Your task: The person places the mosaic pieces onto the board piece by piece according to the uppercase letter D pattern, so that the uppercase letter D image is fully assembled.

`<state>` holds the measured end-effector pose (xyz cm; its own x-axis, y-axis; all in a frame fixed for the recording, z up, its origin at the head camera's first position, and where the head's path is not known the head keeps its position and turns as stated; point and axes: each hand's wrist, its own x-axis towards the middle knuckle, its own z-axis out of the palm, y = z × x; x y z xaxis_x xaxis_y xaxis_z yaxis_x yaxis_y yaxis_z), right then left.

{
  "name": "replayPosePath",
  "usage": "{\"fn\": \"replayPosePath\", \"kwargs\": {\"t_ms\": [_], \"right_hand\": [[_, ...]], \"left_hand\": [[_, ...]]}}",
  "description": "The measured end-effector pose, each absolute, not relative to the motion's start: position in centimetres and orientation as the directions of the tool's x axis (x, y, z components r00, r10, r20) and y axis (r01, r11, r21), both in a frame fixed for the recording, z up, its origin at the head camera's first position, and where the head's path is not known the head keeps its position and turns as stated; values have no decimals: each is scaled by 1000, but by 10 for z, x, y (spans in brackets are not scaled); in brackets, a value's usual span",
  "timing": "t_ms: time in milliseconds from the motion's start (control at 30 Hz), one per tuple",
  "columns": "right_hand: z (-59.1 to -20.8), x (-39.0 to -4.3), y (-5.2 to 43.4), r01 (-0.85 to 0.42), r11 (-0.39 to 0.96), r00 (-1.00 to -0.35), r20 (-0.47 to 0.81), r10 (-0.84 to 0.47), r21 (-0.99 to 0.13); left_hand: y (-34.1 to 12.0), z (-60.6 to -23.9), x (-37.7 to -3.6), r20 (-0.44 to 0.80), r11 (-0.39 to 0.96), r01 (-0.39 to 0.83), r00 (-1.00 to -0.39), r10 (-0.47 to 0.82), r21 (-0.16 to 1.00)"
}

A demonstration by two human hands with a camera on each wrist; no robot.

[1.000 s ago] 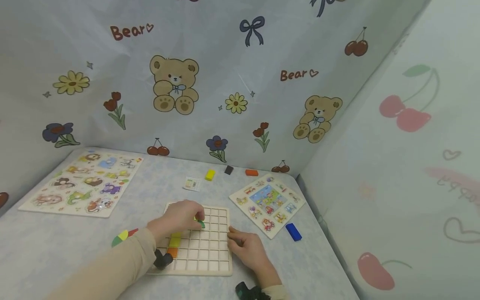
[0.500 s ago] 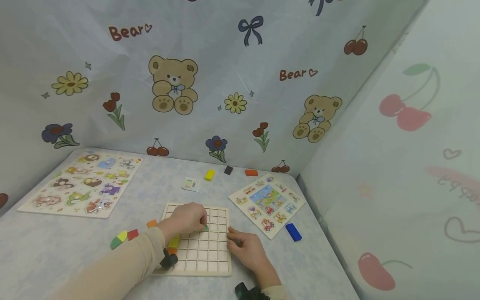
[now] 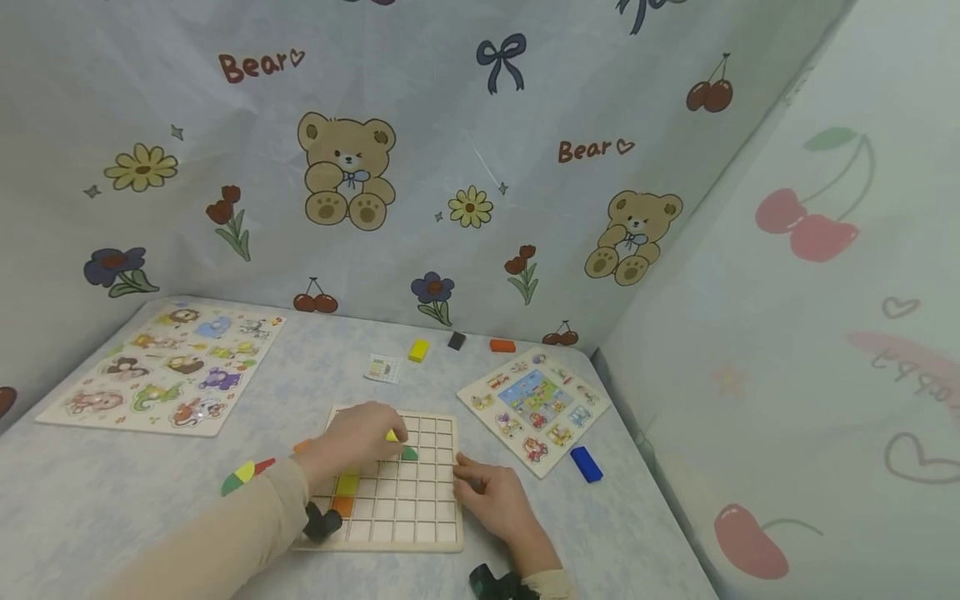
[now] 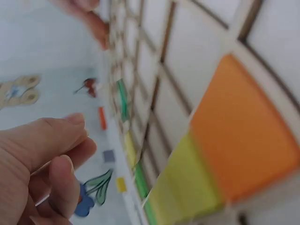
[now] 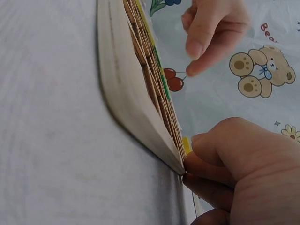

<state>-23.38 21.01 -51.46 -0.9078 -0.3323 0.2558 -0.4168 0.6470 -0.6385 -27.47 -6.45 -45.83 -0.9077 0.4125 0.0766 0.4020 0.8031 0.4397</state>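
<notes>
A wooden grid board (image 3: pixel 425 492) lies in front of me in the head view. Yellow (image 3: pixel 348 485) and orange (image 3: pixel 342 506) pieces fill cells on its left side. Farther back a green piece (image 3: pixel 409 452) lies in the grid, just right of my left hand (image 3: pixel 367 433). That hand hovers over the board, its thumb and fingers loosely bent with nothing between them in the left wrist view. By its fingertips shows a yellow piece (image 3: pixel 392 435) on the board. My right hand (image 3: pixel 495 500) holds the board's right edge between thumb and bent fingers, as the right wrist view shows.
Loose coloured pieces (image 3: pixel 243 472) lie left of the board, partly behind the left sleeve. An animal puzzle board (image 3: pixel 180 367) is at far left, another picture puzzle (image 3: pixel 480 392) at right beside a blue block (image 3: pixel 587 465). Yellow (image 3: pixel 419 350), black (image 3: pixel 457 340) and orange (image 3: pixel 502 345) blocks sit at the back.
My left hand moved right with the green piece in its fingers, let it go in the grid, and drew back left. The right hand stays at the board's edge.
</notes>
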Motion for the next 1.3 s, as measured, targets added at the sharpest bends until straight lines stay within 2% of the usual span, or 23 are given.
{"fn": "replayPosePath", "kwargs": {"t_ms": [167, 300, 467, 633, 767, 1067, 1300], "right_hand": [[-516, -234, 211, -422, 663, -906, 266, -329, -618], [-516, -232, 213, -418, 664, -908, 271, -319, -620], [-516, -230, 213, -389, 654, -921, 244, -306, -649], [-515, -231, 213, -364, 644, -930, 222, -294, -673], [-515, -232, 213, -367, 633, -928, 225, -296, -682], [-516, -233, 211, -383, 625, -922, 240, -304, -681], [-518, -236, 208, -397, 615, -916, 253, -310, -682]], "left_hand": [[-106, -442, -265, 78, 841, 251, -966, 245, 480], [-144, -435, -251, 61, 842, 150, -989, 138, 518], [-182, -443, -236, 20, 860, 95, -995, 99, 502], [-204, -453, -226, -92, 872, 36, -992, 92, 488], [-214, -463, -222, -127, 876, 23, -987, 95, 481], [-218, -479, -222, -56, 861, 85, -990, 130, 502], [-215, -483, -225, -36, 852, 80, -993, 115, 517]]}}
